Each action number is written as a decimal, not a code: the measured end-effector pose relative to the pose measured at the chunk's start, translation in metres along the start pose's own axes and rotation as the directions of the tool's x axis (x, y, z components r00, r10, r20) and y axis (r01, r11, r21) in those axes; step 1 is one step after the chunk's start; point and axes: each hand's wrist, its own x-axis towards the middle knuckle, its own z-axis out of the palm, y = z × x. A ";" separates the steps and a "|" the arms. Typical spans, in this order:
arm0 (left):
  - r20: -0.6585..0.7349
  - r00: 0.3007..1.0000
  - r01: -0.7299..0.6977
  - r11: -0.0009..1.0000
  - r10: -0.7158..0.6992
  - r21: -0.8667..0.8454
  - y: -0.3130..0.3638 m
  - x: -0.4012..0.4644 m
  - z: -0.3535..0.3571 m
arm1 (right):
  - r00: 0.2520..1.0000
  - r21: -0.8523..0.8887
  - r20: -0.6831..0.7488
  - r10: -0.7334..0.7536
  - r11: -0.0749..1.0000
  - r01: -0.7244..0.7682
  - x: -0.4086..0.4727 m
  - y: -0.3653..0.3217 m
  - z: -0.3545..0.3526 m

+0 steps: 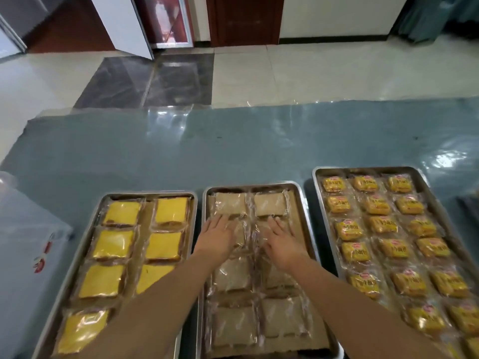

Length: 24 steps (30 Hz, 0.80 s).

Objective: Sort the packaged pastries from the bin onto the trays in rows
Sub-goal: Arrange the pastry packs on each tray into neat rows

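Indoor room — tiled floor (311, 71), wooden door (243, 19), fridge (124, 24)

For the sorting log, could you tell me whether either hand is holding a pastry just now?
Neither grips one. The left hand and right hand lie flat, fingers straight, on the wrapped brown pastries in the middle tray.

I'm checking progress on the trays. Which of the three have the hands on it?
The middle tray, holding pale brown pastries. Left hand and right hand lie flat there; the neighbours hold yellow ones.

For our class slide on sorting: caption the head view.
Both hands, left hand and right hand, press flat on brown pastry packets in the middle tray.
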 end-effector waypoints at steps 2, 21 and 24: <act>0.002 1.000 -0.024 1.000 0.024 0.011 -0.008 0.023 0.005 | 0.999 0.021 0.003 0.037 0.999 -0.038 0.017 0.000 0.000; 0.097 0.994 0.051 0.999 -0.050 -0.007 0.001 0.068 0.048 | 0.996 -0.045 -0.009 0.084 0.995 -0.084 0.070 0.032 0.015; 0.100 0.994 0.050 0.999 -0.050 0.001 0.003 0.069 0.050 | 0.997 -0.052 0.000 0.080 0.995 -0.080 0.067 0.034 0.013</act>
